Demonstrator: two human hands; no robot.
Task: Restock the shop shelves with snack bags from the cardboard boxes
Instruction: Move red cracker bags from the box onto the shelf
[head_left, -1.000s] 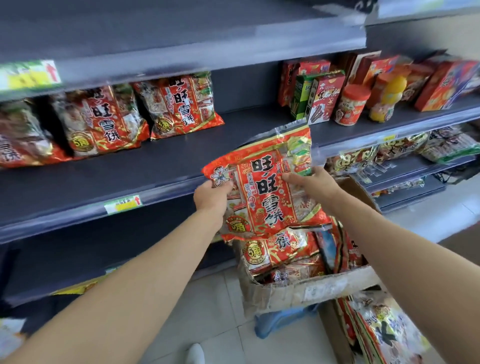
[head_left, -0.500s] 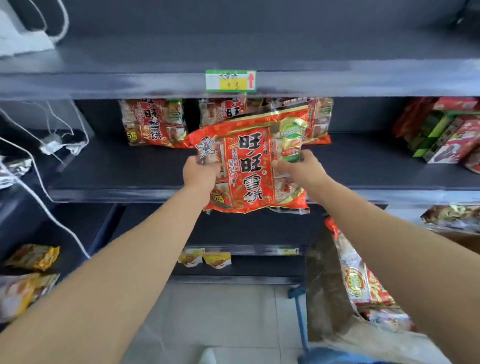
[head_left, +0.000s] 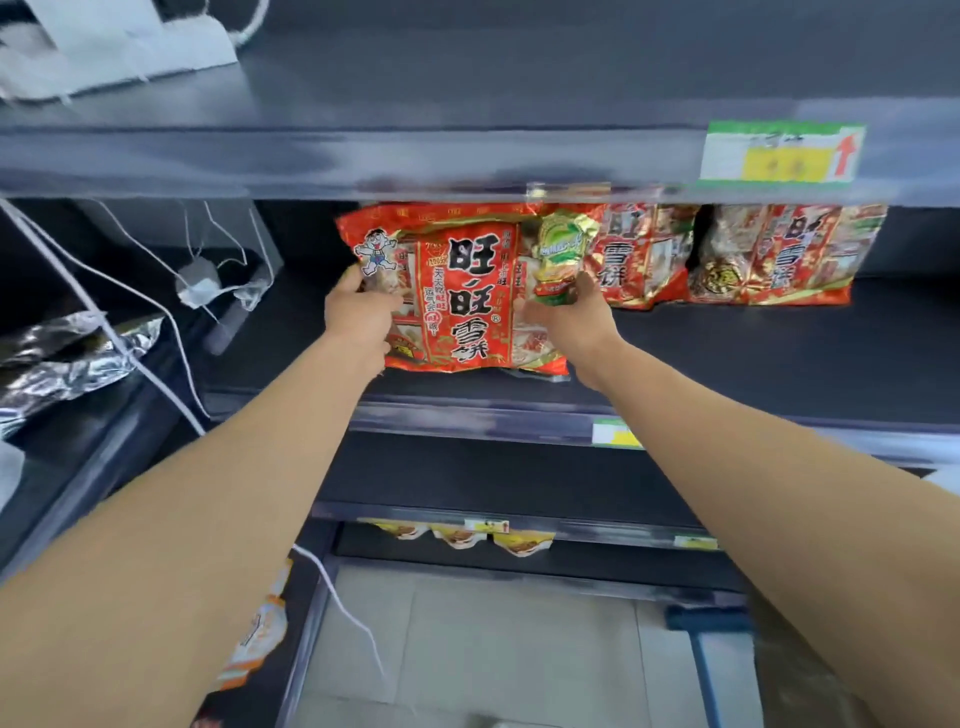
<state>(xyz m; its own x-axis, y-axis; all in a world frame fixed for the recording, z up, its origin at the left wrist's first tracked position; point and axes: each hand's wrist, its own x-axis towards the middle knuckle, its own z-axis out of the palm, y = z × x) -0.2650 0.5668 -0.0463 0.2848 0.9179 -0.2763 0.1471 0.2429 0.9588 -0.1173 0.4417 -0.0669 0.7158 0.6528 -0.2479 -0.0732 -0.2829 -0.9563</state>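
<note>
Shop bay: dark grey shelving in tiers, pale tiled floor (head_left: 467, 634) below, white cables (head_left: 156, 312) trailing at the left.
Forearms: both rise from the bottom corners and converge on the middle shelf (head_left: 753, 364).
Left hand (head_left: 358, 317): grips the left edge of the snack bag (head_left: 467, 291), just below its cartoon figure.
Right hand (head_left: 571, 322): grips the bag's right edge, under a green-gold patch of the print.
Snack bag: red, upright, long axis vertical, print facing the person. It is pinned between the two hands over the front part of the shelf; whether its bottom edge touches the deck, I cannot tell.
Upper shelf lip (head_left: 467, 161): the bag's top sits close beneath it, so clearance looks tight.
Back row: two matching bags (head_left: 641, 254) stand upright against the rear, right of the held one, which overlaps the nearer bag's left edge in this view.
Slot: bare deck lies straight ahead and deeper, left of that row.
Bearing: target is directly beyond the hands — neither hand nearer, both level on the bag.
Likely next: push straight back, bag kept vertical, until it lines up beside the row.
</note>
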